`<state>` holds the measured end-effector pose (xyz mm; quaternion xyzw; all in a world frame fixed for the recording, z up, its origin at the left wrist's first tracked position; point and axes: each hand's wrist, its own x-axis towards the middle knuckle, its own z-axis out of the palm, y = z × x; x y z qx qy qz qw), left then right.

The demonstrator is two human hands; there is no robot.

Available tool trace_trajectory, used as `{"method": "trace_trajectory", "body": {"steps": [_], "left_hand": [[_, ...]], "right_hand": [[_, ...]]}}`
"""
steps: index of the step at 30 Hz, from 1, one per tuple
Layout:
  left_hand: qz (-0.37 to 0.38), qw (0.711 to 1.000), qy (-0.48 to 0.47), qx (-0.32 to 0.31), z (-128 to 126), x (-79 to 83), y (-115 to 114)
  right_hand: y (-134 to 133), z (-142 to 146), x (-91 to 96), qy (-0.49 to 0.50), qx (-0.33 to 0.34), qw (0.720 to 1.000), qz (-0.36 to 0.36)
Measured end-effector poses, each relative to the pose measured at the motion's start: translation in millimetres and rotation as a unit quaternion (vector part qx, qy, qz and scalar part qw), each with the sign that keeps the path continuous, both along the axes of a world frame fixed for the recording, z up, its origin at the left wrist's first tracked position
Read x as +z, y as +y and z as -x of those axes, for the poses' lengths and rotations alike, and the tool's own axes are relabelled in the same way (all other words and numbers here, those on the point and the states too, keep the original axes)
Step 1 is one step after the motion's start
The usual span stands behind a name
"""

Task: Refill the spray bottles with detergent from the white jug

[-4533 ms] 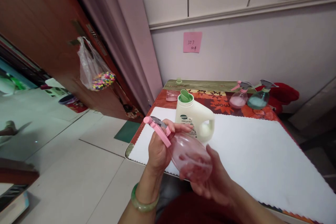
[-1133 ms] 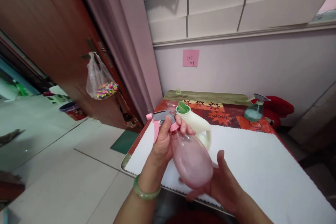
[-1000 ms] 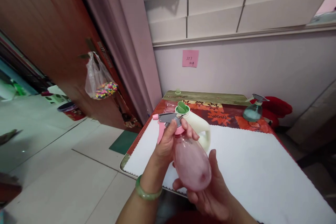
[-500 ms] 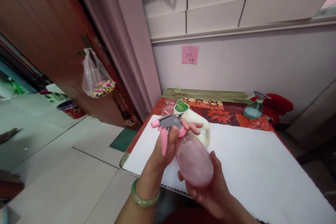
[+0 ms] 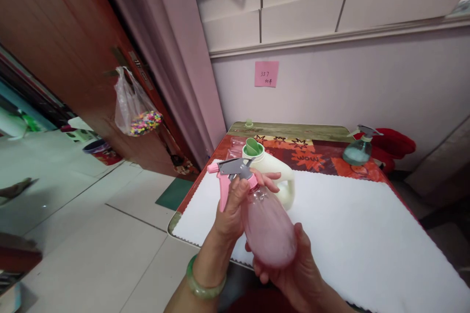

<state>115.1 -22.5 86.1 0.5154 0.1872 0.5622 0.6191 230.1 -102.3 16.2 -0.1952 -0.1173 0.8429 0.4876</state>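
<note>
A pink spray bottle (image 5: 270, 230) with a grey and pink trigger head is held tilted above the near edge of the table, its nozzle pointing left. My left hand (image 5: 235, 200) is closed round the neck by the pink collar, and a green bangle circles that wrist. Under the rounded base, my right hand (image 5: 293, 266) cups the bottle with its fingers wrapped round it. Cloudy liquid shows inside. Just behind the bottle stands a cream jug (image 5: 270, 164) with a green spout in its open mouth, partly hidden by my left hand.
White paper (image 5: 352, 225) covers much of the table. A second spray bottle (image 5: 358, 151), greenish, stands at the back right beside a red cloth-like thing (image 5: 394, 144). A small green cap (image 5: 248, 123) sits at the back edge. A bag of colourful beads (image 5: 141, 117) hangs from the door handle.
The spray bottle has shifted slightly left and stands a little more upright, its trigger head turned with it. Both hands keep their hold. The view has moved slightly.
</note>
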Motion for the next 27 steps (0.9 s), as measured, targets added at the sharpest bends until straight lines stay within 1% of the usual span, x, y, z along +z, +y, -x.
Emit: {"method": "trace_trajectory", "body": {"steps": [4, 7, 8, 9, 10, 11, 12, 13, 14, 15, 16, 18, 20, 22, 24, 27], "left_hand": [[-0.006, 1.0, 0.005, 0.015, -3.4, 2.4, -3.1], [-0.018, 1.0, 0.004, 0.025, -5.2, 5.1, -4.3], [-0.026, 0.999, 0.003, 0.023, -4.7, 5.7, -4.0], [-0.034, 0.999, 0.003, 0.014, -3.6, 5.9, -3.2], [-0.042, 0.999, 0.005, -0.003, -2.0, 5.7, -2.1], [-0.047, 0.999, 0.007, -0.025, 0.1, 5.0, -0.6], [-0.049, 0.998, 0.008, -0.049, 2.4, 3.9, 1.0], [-0.047, 0.996, 0.008, -0.069, 4.7, 2.6, 2.4], [-0.045, 0.995, 0.006, -0.086, 6.6, 1.2, 3.5], [-0.044, 0.994, 0.004, -0.099, 8.1, 0.0, 4.0], [-0.043, 0.993, 0.002, -0.108, 8.9, -0.6, 3.9], [-0.028, 0.994, 0.013, -0.107, 9.0, 0.3, 1.6], [-0.009, 0.996, 0.035, -0.083, 8.0, 4.4, -3.0], [0.001, 0.997, 0.052, -0.056, 7.3, 10.9, -8.7], [-0.005, 0.997, 0.06, -0.045, 7.4, 18.4, -14.2], [-0.014, 0.997, 0.078, -0.016, 7.5, 28.8, -19.3]], "right_hand": [[-7.2, 3.1, -6.0, -0.061, -0.048, 0.997, -0.022], [-7.3, 0.9, -9.1, -0.082, -0.087, 0.991, -0.068], [-5.8, -1.5, -9.9, -0.075, -0.085, 0.99, -0.082], [-3.6, -4.5, -10.7, -0.062, -0.064, 0.992, -0.087], [-0.9, -8.1, -11.7, -0.041, -0.022, 0.996, -0.081], [2.1, -11.8, -13.1, -0.015, 0.042, 0.997, -0.063], [5.0, -15.2, -15.0, 0.017, 0.118, 0.992, -0.039], [7.6, -18.0, -17.4, 0.05, 0.188, 0.981, -0.017], [9.6, -20.0, -20.3, 0.083, 0.242, 0.967, -0.002], [11.1, -21.2, -23.6, 0.114, 0.277, 0.954, 0.003], [11.8, -21.7, -27.0, 0.138, 0.297, 0.945, 0.002], [12.1, -21.2, -33.6, 0.167, 0.307, 0.937, 0.001], [11.5, -19.8, -39.0, 0.181, 0.318, 0.93, 0.008], [10.6, -17.6, -42.2, 0.18, 0.317, 0.931, 0.011], [8.7, -14.8, -41.9, 0.163, 0.292, 0.942, 0.001], [3.6, -11.7, -34.7, 0.113, 0.224, 0.968, -0.024]]}}
